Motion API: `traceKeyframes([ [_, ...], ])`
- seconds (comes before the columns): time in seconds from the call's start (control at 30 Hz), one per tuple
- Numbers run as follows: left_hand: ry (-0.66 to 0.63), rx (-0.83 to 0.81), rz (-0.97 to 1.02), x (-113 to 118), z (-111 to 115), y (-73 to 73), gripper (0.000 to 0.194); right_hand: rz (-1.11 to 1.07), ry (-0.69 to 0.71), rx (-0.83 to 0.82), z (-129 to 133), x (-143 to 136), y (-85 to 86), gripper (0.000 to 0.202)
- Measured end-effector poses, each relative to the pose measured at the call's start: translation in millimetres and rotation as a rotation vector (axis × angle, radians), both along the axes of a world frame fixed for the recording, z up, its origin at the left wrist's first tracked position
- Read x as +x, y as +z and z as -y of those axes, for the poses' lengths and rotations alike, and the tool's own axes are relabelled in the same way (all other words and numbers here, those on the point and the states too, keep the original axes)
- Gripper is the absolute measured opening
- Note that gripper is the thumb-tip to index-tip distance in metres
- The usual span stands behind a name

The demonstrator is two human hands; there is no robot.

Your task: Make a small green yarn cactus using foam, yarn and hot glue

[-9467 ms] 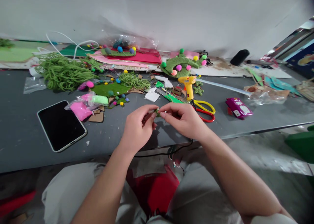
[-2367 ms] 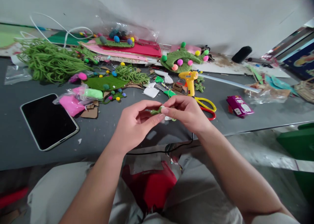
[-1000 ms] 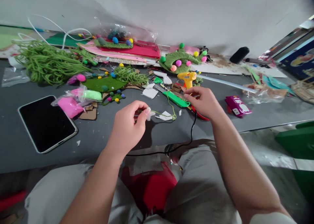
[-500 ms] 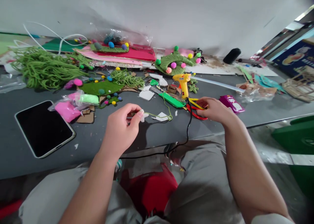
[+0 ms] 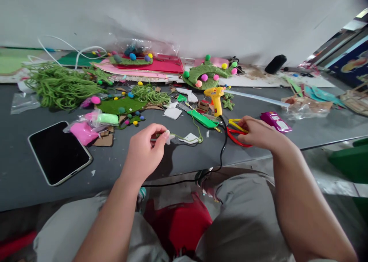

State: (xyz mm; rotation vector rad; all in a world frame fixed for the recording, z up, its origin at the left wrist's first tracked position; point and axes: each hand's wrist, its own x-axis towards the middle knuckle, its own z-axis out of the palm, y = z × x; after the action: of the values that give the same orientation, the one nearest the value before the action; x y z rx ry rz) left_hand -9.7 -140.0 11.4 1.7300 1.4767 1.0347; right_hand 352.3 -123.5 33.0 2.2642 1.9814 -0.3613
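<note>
My left hand is closed in a pinch on a small white piece above the table's near side. Green yarn runs from those fingertips to the right, across a white scrap, and ends in a loop. Over on the right, my right hand has its fingers closed around the handles of scissors, one yellow and one red. A yellow glue gun stands just behind them, its black cord hanging over the table edge. The green utility knife lies left of the scissors.
A tablet lies at left beside bagged pink clay. Behind are a heap of green yarn, yarn-wrapped shapes with pompoms and red sheets. A purple packet sits beyond my right hand.
My right hand has drawn the scissors slightly right and toward me, away from the glue gun. The left hand keeps its pinch; the whole view has shifted a little.
</note>
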Motion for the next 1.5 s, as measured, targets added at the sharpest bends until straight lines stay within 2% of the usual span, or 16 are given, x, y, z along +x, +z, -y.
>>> traceKeyframes([
  [0.17,-0.017,-0.013,-0.005,-2,0,-1.3,0.012,-0.055,-0.027,-0.112,14,15,7.3,0.037],
  [0.47,-0.031,-0.017,-0.01,1,-1,-1.1,0.012,-0.057,-0.002,-0.144,24,38,7.9,0.032],
  [0.63,-0.046,-0.022,-0.027,0,-1,-1.4,0.011,-0.043,0.032,-0.164,29,40,11.5,0.032],
  [0.77,-0.056,-0.037,-0.028,-3,-2,-2.0,0.012,-0.016,0.029,-0.169,29,34,10.1,0.045],
  [0.83,-0.106,-0.05,-0.012,-2,-1,-0.5,0.011,0.021,0.007,-0.161,28,28,8.2,0.052],
  [0.9,-0.229,-0.053,0.017,3,3,2.9,0.01,0.07,-0.027,-0.147,26,20,6.1,0.054],
  [1.07,-0.749,0.026,0.078,39,23,13.1,0.008,0.113,0.004,-0.111,20,-3,4.1,0.047],
  [1.17,-0.948,-0.014,0.06,73,23,14.2,0.01,0.129,0.001,-0.087,19,-14,5.9,0.043],
  [1.23,-0.975,0.006,0.058,97,11,13.5,0.009,0.122,-0.001,-0.062,19,-21,7.7,0.038],
  [1.3,-0.994,0.024,0.04,119,-10,13.3,0.008,0.097,0.014,-0.031,19,-28,9.6,0.03],
  [1.37,-0.96,0.02,-0.077,136,-36,14.4,0.008,0.076,0.027,-0.017,19,-33,11.4,0.023],
  [1.5,-0.918,-0.063,-0.258,152,-78,20.5,0.005,0.082,0.038,-0.022,18,-39,13.0,0.029],
])
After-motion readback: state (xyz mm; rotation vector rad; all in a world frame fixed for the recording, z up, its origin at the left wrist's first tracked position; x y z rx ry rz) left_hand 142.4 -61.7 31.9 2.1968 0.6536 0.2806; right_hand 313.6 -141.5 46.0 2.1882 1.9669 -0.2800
